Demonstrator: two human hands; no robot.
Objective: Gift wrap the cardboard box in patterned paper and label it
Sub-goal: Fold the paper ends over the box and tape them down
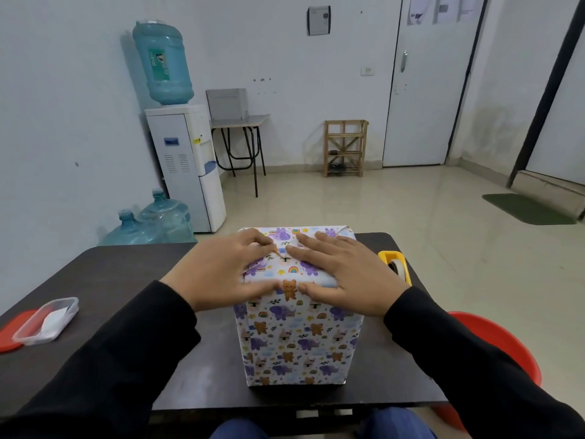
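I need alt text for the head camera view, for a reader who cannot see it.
Both hands, left hand and right hand, press flat on the folded top of an upright box wrapped in animal-patterned paper on a dark table. A yellow tape dispenser sits right of it, a plastic container far left.

Wrapped box (pixel 297 340) upright (animal print).

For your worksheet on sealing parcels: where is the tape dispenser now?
In the head view, the yellow tape dispenser sits on the table's right edge, behind the right hand, beside the wrapped box.
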